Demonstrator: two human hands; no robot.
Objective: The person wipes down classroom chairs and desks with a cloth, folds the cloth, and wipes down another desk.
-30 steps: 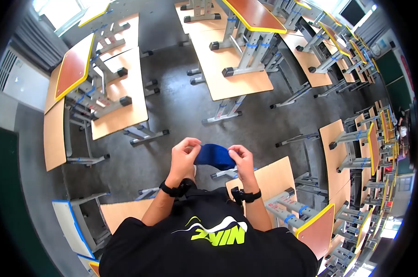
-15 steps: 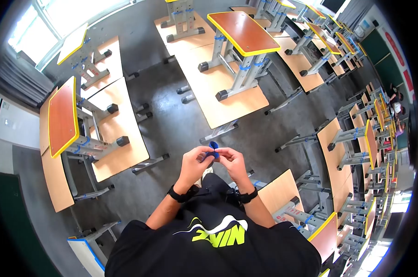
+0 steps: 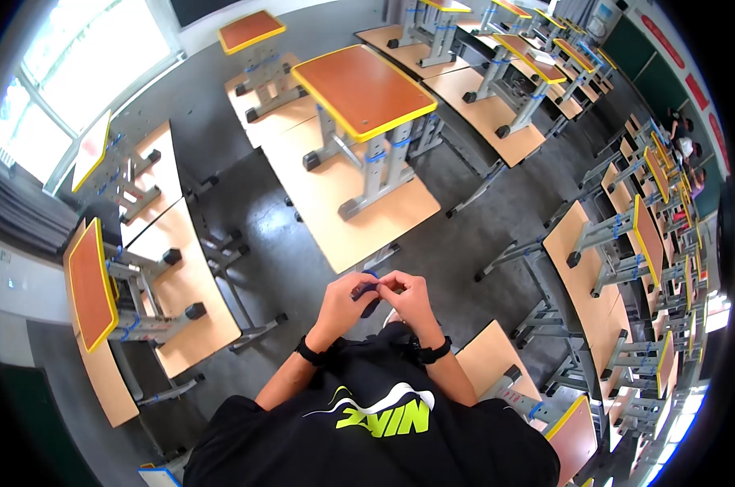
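Note:
A small dark blue cloth-like item [image 3: 370, 305] hangs between my two hands, in front of my black shirt. My left hand [image 3: 347, 304] pinches it from the left side of the view, fingers closed. From the right side, my right hand [image 3: 408, 299] has its fingertips closed on the same item, touching or nearly touching the other hand. The item is bunched, and the fingers hide much of it. Both wrists wear black bands.
A desk [image 3: 376, 219] ahead bears an upturned-looking stool with a brown top [image 3: 363, 85]. More desks stand left [image 3: 193, 284] and right [image 3: 582, 284], stools on them. Grey floor [image 3: 278, 235] runs between. Several people [image 3: 686, 148] are far right.
The blue item, first stretched between my separated hands, is now bunched between hands held together. The view has turned right, and the desks have shifted left and down in it.

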